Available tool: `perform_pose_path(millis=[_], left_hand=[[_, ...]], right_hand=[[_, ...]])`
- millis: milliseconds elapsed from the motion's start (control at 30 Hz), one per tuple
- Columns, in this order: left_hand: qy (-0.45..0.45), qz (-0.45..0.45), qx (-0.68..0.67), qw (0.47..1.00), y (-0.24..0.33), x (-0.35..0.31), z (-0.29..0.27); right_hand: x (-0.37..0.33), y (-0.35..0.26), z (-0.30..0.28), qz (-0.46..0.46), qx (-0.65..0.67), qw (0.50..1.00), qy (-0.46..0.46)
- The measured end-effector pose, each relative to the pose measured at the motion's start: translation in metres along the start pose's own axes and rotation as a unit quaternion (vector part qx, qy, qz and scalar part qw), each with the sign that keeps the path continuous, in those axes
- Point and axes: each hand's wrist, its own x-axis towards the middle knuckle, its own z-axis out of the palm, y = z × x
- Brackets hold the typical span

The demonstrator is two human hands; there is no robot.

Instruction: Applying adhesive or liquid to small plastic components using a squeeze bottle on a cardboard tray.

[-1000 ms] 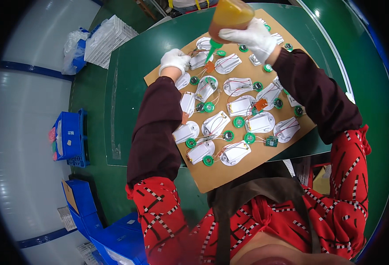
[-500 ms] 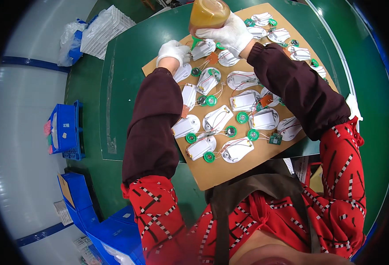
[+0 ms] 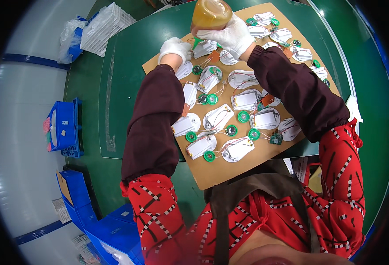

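My right hand [image 3: 229,37], in a white glove, is wrapped round a squeeze bottle [image 3: 210,17] of amber liquid. The bottle is tipped upside down, its green nozzle [image 3: 197,43] pointing at a white plastic shell [image 3: 204,49] at the far left of the cardboard sheet [image 3: 212,176]. My left hand [image 3: 175,50], also gloved, is closed beside that nozzle with its fingertips at the shell's edge; what they pinch is hidden. Several more white shells [image 3: 238,149] lie in rows on the cardboard, wired to round green speakers [image 3: 243,116] and small green circuit boards [image 3: 276,138].
The cardboard lies on a green table [image 3: 128,88]. On the left stand a white plastic crate [image 3: 108,28] with clear bags, a blue bin [image 3: 64,126] and larger blue boxes [image 3: 115,234]. A white metal rail [image 3: 335,53] runs along the right.
Both hands stay at nearly the same spot, with the bottle still tipped. The view has shifted slightly, and my left fingers have moved a little beside the nozzle.
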Motion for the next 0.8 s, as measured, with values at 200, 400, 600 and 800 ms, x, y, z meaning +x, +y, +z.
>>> perform_pose_path(millis=[200,400,600,800], left_hand=[[0.009,0.002,0.011,1.000,0.002,-0.003,0.001],[0.013,0.001,0.021,1.000,0.002,-0.004,0.002],[0.009,0.008,0.020,1.000,0.000,-0.003,0.001],[0.015,0.030,0.015,0.999,-0.005,0.001,0.001]], right_hand=[[-0.006,-0.008,-0.008,0.022,0.007,1.000,0.005],[-0.008,-0.001,-0.006,0.049,0.012,0.999,0.011],[-0.007,0.002,-0.009,0.038,0.059,0.997,-0.009],[-0.005,-0.002,-0.013,0.033,0.034,0.999,-0.004]])
